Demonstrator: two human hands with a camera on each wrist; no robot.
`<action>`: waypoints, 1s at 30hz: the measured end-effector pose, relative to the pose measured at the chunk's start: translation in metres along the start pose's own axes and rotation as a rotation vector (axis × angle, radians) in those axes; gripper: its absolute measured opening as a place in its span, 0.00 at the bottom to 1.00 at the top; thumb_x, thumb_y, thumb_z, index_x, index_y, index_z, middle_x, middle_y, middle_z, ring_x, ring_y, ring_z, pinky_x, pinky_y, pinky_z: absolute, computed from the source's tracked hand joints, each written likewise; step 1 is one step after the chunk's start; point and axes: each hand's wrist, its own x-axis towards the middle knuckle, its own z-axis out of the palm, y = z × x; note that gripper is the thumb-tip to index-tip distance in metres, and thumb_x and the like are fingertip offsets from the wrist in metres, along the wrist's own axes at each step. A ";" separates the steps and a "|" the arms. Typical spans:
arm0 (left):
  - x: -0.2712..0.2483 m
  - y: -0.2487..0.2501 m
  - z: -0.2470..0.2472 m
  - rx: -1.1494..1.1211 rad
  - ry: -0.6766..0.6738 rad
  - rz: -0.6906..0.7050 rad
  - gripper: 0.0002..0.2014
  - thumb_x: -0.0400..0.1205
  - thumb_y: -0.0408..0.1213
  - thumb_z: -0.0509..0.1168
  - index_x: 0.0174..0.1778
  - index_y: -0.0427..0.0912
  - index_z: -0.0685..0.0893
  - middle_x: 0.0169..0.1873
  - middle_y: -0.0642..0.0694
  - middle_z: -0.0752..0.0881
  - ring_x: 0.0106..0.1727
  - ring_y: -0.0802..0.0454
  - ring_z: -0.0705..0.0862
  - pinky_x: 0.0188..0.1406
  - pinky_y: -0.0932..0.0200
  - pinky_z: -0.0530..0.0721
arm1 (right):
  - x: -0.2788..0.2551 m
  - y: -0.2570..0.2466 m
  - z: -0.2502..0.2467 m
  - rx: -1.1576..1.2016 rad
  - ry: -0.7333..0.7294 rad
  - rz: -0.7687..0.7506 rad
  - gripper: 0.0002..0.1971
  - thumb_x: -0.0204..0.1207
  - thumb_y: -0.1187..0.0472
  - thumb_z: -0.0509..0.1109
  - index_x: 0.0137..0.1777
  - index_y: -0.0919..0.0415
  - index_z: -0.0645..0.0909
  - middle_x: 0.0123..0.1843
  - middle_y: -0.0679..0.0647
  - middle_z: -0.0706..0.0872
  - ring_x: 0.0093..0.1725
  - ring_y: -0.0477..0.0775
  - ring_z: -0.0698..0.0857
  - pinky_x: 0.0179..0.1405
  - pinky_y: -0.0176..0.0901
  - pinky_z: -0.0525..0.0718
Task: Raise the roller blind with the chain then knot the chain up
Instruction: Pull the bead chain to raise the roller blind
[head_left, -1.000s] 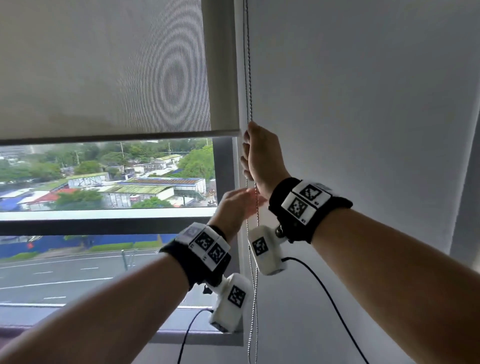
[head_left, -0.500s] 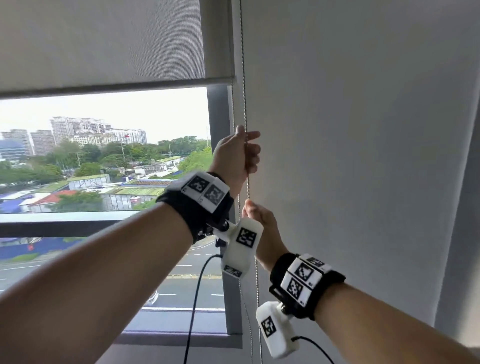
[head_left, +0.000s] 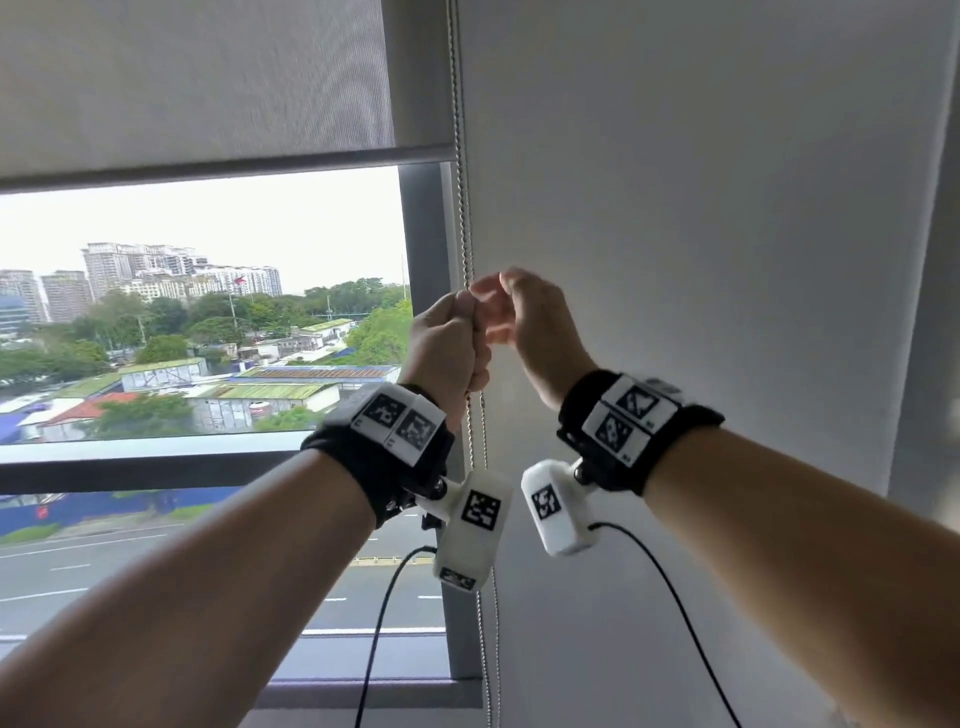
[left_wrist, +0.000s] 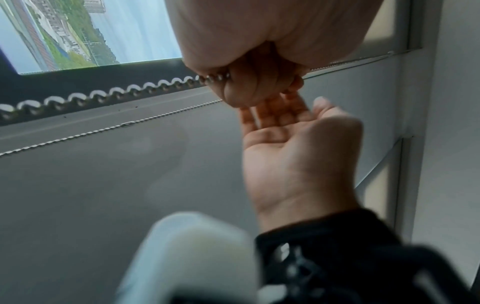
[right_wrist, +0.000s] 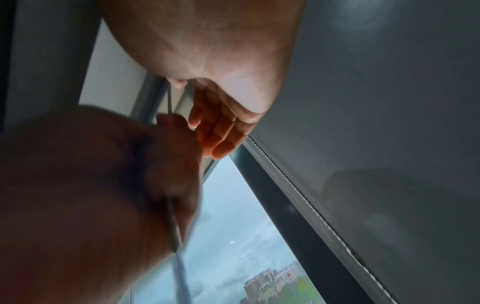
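The right hand (head_left: 530, 332) has risen level with the left hand (head_left: 447, 348) and released the chain (head_left: 464, 208), fingers loose.

Black wristbands (head_left: 379, 457), white tagged cameras (head_left: 472, 525), black cables (head_left: 374, 634)

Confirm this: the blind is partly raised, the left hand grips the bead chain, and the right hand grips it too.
Not quite. The right hand is open beside the chain, holding nothing, as the left wrist view shows. The blind is partly raised and the left hand does grip the chain.
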 end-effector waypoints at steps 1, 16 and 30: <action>-0.003 -0.002 -0.001 0.000 0.001 -0.002 0.17 0.80 0.27 0.49 0.26 0.45 0.71 0.16 0.51 0.65 0.14 0.57 0.59 0.13 0.68 0.56 | 0.010 -0.009 -0.001 -0.004 -0.002 -0.008 0.18 0.86 0.59 0.50 0.49 0.61 0.82 0.36 0.55 0.86 0.38 0.52 0.85 0.43 0.50 0.88; -0.057 -0.063 -0.012 0.048 -0.077 -0.185 0.15 0.73 0.27 0.60 0.24 0.47 0.83 0.20 0.47 0.73 0.18 0.54 0.69 0.18 0.66 0.64 | 0.048 -0.050 0.030 0.155 0.093 0.110 0.18 0.88 0.55 0.51 0.40 0.58 0.74 0.25 0.51 0.69 0.15 0.46 0.64 0.17 0.34 0.62; -0.005 -0.029 -0.026 -0.070 -0.143 -0.055 0.17 0.86 0.42 0.52 0.48 0.32 0.80 0.42 0.37 0.81 0.45 0.46 0.81 0.50 0.55 0.84 | 0.005 0.018 0.036 -0.061 0.159 -0.023 0.18 0.81 0.49 0.51 0.31 0.54 0.68 0.27 0.50 0.70 0.29 0.55 0.70 0.36 0.56 0.74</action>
